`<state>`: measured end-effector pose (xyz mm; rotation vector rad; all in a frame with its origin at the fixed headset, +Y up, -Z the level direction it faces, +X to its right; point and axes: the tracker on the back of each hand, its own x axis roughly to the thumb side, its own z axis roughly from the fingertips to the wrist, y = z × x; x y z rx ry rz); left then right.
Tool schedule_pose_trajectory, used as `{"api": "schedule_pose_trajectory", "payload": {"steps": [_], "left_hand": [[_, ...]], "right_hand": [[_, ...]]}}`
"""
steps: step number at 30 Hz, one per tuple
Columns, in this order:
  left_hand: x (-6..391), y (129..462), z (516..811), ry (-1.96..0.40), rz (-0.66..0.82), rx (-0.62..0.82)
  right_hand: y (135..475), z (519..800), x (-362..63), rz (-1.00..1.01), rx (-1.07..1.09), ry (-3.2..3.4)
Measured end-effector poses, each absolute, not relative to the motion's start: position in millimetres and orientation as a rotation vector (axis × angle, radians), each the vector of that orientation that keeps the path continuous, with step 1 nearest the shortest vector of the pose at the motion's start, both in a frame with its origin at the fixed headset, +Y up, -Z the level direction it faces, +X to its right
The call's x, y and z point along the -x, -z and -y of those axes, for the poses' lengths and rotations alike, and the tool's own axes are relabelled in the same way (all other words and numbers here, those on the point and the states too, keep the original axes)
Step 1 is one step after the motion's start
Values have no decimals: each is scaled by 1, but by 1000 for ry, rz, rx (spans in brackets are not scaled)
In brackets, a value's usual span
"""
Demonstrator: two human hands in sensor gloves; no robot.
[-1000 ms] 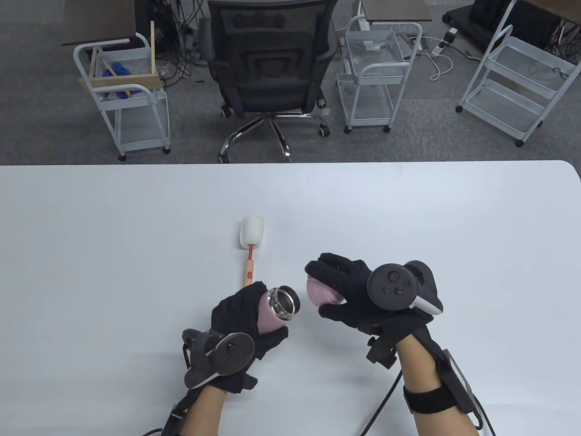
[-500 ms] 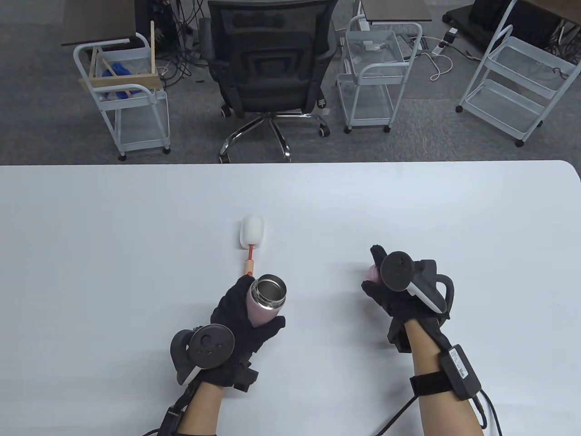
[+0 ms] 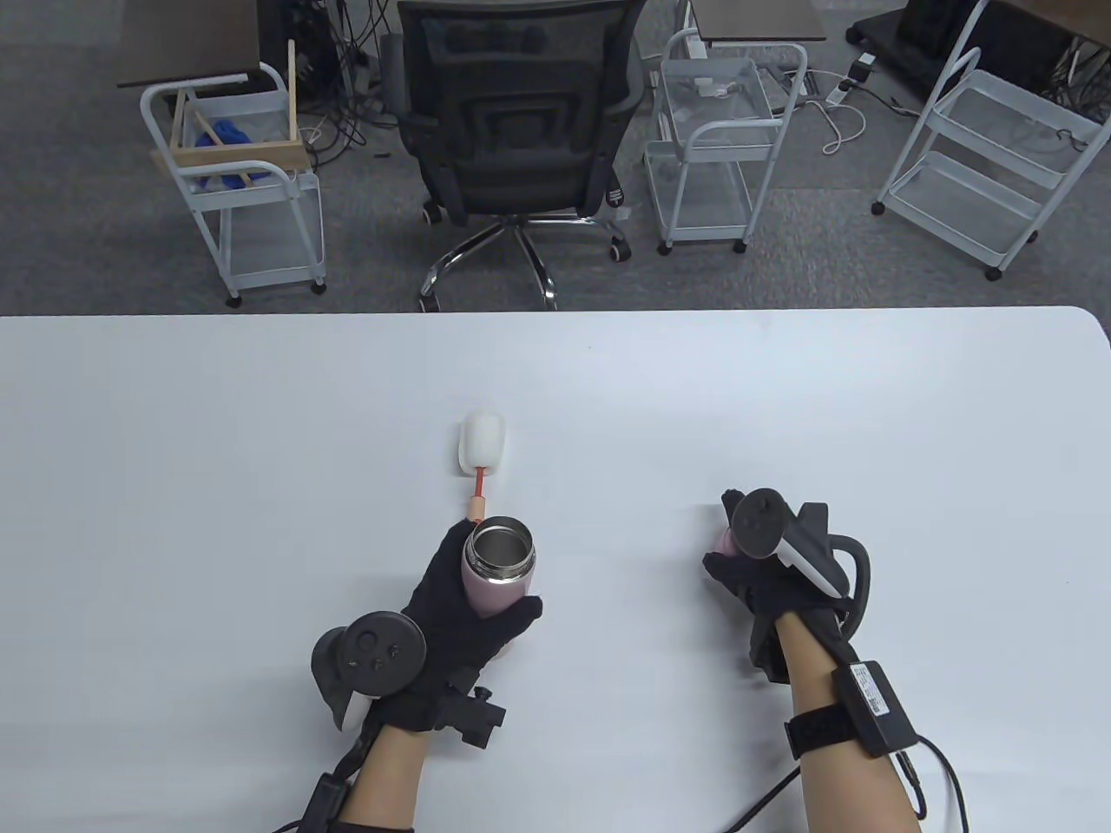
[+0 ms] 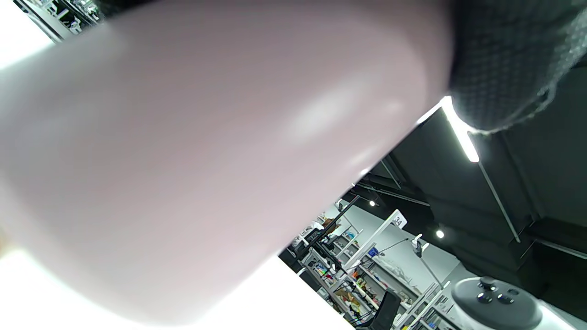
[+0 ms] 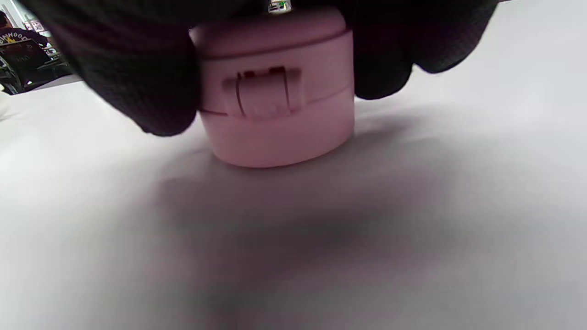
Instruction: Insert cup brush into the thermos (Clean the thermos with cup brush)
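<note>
Thermos open, brush not yet picked up

The thermos is held upright by the left hand. The lid is gripped by the right hand, seemingly on the table. Just behind the thermos, the brush is laid pointing away, handle nearest the left hand.

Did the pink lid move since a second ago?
Yes. The right hand carried the pink lid to the right, away from the thermos and the cup brush, and lowered it to the table.
</note>
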<state>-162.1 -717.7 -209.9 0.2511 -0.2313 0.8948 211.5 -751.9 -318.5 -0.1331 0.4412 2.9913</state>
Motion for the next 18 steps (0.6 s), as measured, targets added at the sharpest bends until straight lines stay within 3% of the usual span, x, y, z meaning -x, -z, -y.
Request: {"api": "schedule_pose_trajectory", "payload": {"steps": [7,11,18], "left_hand": [[164,211,719,-957,224,-244],[164,212,719,-974,224,-254],[167,212,721,-1050,207,-246]], "right_hand": [[309,724,-211,-255,82,-2928],[290,701,-208,-90,-32,-2858],[260,683,-216,25,-179,-2656]]}}
